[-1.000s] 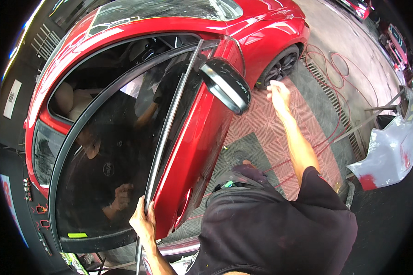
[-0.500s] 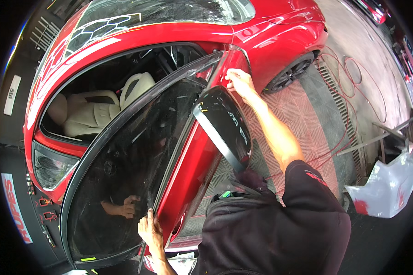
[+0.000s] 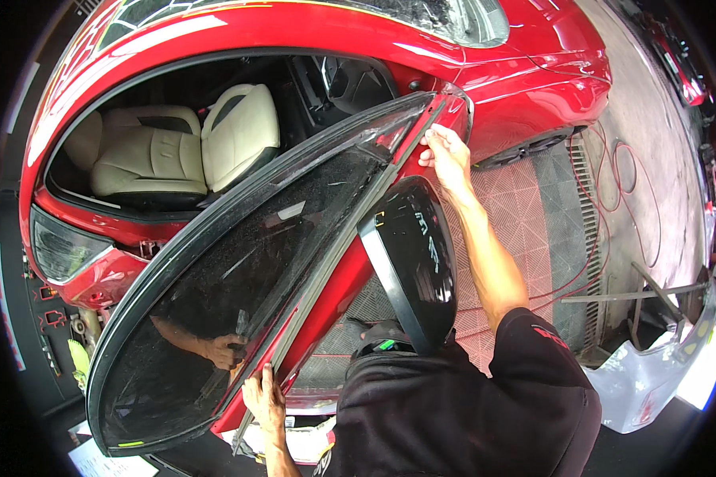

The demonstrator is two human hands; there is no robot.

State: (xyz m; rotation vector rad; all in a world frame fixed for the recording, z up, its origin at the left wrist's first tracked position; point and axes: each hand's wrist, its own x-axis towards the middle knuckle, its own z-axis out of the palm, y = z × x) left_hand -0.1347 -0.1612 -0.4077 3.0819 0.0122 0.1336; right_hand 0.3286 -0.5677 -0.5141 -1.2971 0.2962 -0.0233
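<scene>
A long dark rubber weatherstrip (image 3: 327, 274) runs along the foot of the door window, lifted off its seat at the lower end so that red paint shows between it and the tinted glass (image 3: 215, 318). Around its lower part my left hand (image 3: 264, 399) is closed, fingertips at the door edge. My right hand (image 3: 447, 157) pinches the strip's upper end near the front corner of the window. Just below that hand sits the black door mirror (image 3: 422, 262) with a silver edge. The red door (image 3: 326, 306) stands open.
Cream seats (image 3: 167, 155) show inside the red car (image 3: 525, 83). A red hose (image 3: 632, 171) loops over the floor beside a drain grate (image 3: 587, 230). At the right, a grey bumper piece (image 3: 636, 393) lies by metal bars (image 3: 636, 296). Clamps hang on the dark left side.
The lower part of the weatherstrip has come away from the glass edge, baring red paint. Both hands remain on the strip. The view has shifted, with the door lying more tilted in the picture.
</scene>
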